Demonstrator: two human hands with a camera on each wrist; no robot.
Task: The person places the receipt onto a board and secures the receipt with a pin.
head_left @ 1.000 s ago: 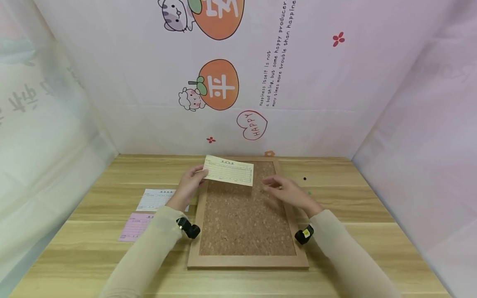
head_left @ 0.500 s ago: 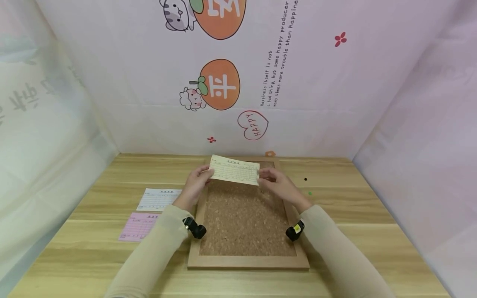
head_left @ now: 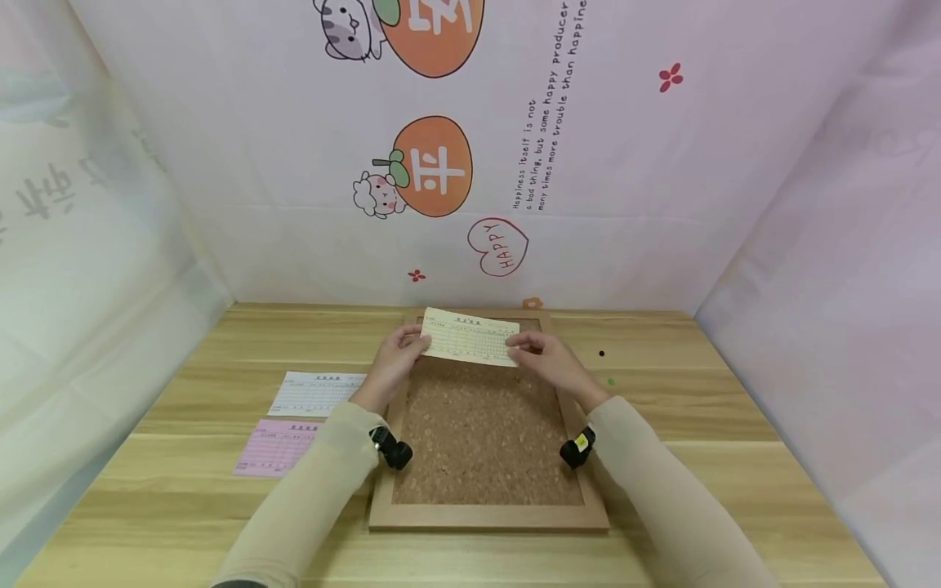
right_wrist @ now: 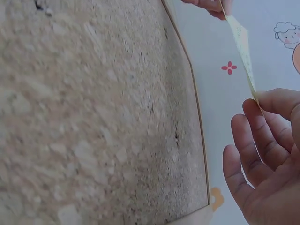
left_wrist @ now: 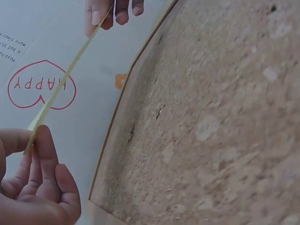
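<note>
A pale yellow printed slip [head_left: 472, 338] is held flat above the far end of a wood-framed cork board [head_left: 485, 433]. My left hand [head_left: 397, 359] pinches the slip's left edge, and my right hand [head_left: 547, 359] pinches its right edge. In the left wrist view the yellow slip [left_wrist: 65, 77] shows edge-on, running from my left hand [left_wrist: 35, 180] up to the other hand's fingers [left_wrist: 101, 14]. The right wrist view shows the yellow slip [right_wrist: 241, 42] edge-on above the cork board [right_wrist: 93, 117], pinched by my right hand [right_wrist: 267, 159].
A white slip [head_left: 314, 393] and a pink slip [head_left: 278, 446] lie on the wooden table [head_left: 735, 457] left of the board. A small black dot [head_left: 601, 354] and a green one [head_left: 610, 381] sit to the board's right. Printed fabric walls close in three sides.
My right hand came in from the right and took hold of the slip's right edge. The slip shifted slightly to the right over the board's far end.
</note>
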